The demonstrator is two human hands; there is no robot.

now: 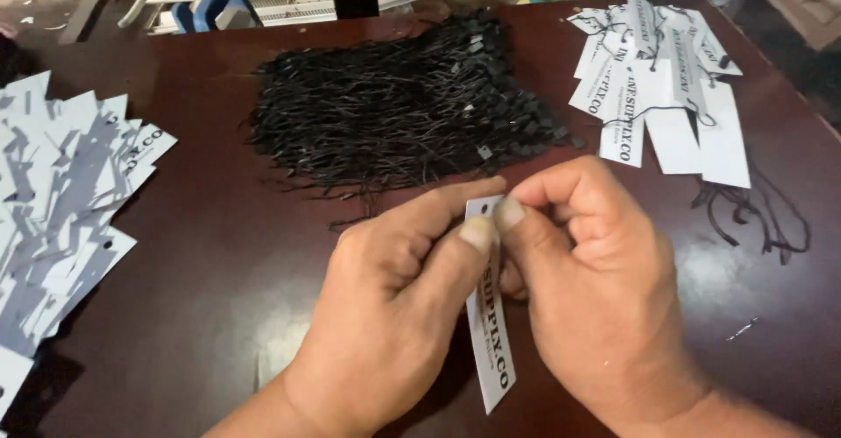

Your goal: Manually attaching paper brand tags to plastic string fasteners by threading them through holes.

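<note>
Head view, nearest first: the left hand [394, 307] and the right hand [596, 289] meet at the middle of the dark desk [219, 271], both closed in a narrow pinch on the top end of one white paper tag [491, 333]. The tag hangs down between the two palms, its printed face turned toward the right hand, its upper edge caught between the left thumb and the right thumb and forefinger. Whether a string is already in the right fingertips cannot be told; they hide that spot.

As a judgement, the risk sits in that pinch. The tag's small punched hole lies right under the thumbs, so a thin cord could miss it, or the card could bend or crease if the grip tightens. The tag could also slip and fall, since only its top edge is held.

Farther out, a thick heap of black string loops [403, 105] lies just beyond the hands, close enough for loose ends to snag on the fingers. At the left edge a spread of plain white tags [61, 201] overlaps; at the far right a pile of strung tags [666, 88] rests, with a few stray black cords [753, 210] beside it.
</note>
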